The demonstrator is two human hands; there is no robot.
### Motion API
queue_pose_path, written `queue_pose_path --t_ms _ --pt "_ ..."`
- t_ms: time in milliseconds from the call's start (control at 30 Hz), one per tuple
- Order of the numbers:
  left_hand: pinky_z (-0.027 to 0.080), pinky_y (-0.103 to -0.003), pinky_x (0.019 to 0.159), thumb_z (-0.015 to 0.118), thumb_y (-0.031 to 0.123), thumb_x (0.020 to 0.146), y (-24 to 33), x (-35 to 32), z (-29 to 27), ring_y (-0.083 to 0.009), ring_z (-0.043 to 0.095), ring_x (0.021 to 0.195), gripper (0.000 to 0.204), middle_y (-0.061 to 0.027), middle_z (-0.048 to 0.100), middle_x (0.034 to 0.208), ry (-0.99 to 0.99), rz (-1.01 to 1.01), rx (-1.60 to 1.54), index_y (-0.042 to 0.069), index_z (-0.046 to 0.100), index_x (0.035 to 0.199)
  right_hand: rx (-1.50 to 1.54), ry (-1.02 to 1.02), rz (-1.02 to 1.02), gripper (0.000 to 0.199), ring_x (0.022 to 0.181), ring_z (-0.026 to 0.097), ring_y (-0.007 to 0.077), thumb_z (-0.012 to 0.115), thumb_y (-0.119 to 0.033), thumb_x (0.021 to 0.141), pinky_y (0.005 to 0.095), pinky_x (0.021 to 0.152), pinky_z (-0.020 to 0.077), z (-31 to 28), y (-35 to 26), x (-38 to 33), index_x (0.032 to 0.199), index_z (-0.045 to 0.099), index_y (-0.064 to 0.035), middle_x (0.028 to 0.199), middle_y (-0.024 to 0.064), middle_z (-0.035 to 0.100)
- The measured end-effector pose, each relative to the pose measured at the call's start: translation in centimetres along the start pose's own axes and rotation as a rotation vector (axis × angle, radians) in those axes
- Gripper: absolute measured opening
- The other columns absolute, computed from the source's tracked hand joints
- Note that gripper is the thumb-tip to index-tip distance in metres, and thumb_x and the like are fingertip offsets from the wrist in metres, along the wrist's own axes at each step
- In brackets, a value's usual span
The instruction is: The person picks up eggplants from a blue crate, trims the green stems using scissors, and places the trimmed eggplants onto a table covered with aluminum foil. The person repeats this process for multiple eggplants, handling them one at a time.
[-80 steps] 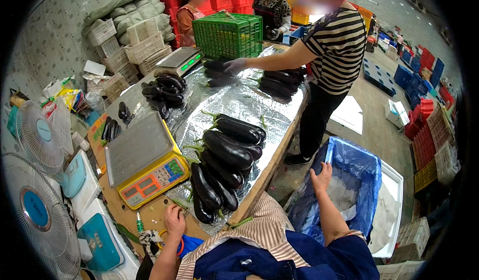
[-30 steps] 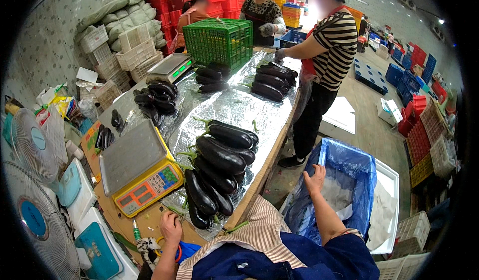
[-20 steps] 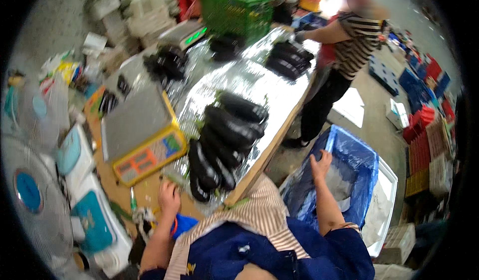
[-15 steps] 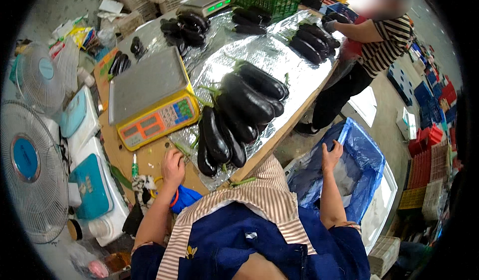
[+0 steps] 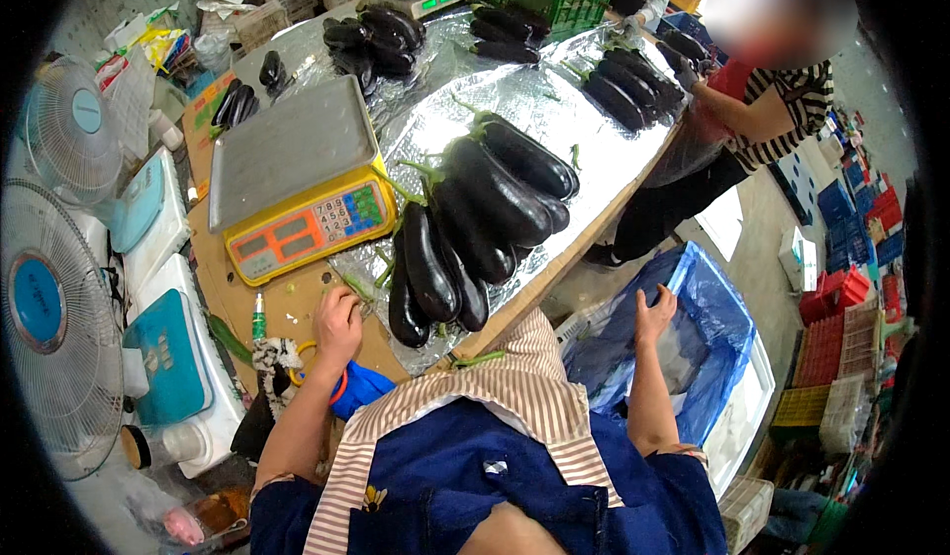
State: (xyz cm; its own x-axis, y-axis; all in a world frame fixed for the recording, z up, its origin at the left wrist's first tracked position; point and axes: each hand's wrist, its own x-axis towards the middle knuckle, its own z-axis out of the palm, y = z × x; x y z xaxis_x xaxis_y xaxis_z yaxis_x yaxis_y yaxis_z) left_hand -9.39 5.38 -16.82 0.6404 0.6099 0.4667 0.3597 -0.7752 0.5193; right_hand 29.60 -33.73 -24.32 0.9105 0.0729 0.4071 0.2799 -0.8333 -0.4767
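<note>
Since earlier: co-worker's reach shifted. Left hand [image 5: 338,320] flat on table [image 5: 297,303], fingers together, beside eggplants [image 5: 465,229]; right hand [image 5: 655,313] spread on blue-lined crate [image 5: 727,332]. Eggplants unbagged

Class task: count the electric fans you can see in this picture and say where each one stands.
2. One fan stands at the upper left, beside the table's far corner. A larger fan stands below it at the left edge, next to the white boxes. Others may lie outside the view.
</note>
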Motion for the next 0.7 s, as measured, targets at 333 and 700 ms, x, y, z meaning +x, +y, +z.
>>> queue_pose_path --t_ms 333,700 --pt "0.042 -0.039 0.081 0.058 0.003 0.071 0.6 3.6 0.7 -0.0327 0.053 0.093 0.017 -0.0143 0.054 0.098 0.016 -0.103 -0.141 0.0 0.058 0.087 0.084 0.111 -0.049 0.041 0.108 0.042 0.0361 0.068 -0.022 0.066 0.0429 0.096 0.0314 -0.1 -0.7 -0.4 0.099 0.054 -0.0019 0.1 0.0153 0.054" --pt "0.028 -0.044 0.1 0.06 0.036 0.081 15.1 15.6 5.3 -0.0358 0.032 0.124 0.056 -0.0193 0.034 0.133 -0.09 0.496 -0.194 0.005 0.044 0.126 0.063 0.005 0.089 0.044 0.121 0.034 0.0358 0.07 -0.024 0.067 0.0422 0.1 0.0301 -0.8 -0.8 -0.3 0.103 0.055 -0.0058 0.117 0.0137 0.049"
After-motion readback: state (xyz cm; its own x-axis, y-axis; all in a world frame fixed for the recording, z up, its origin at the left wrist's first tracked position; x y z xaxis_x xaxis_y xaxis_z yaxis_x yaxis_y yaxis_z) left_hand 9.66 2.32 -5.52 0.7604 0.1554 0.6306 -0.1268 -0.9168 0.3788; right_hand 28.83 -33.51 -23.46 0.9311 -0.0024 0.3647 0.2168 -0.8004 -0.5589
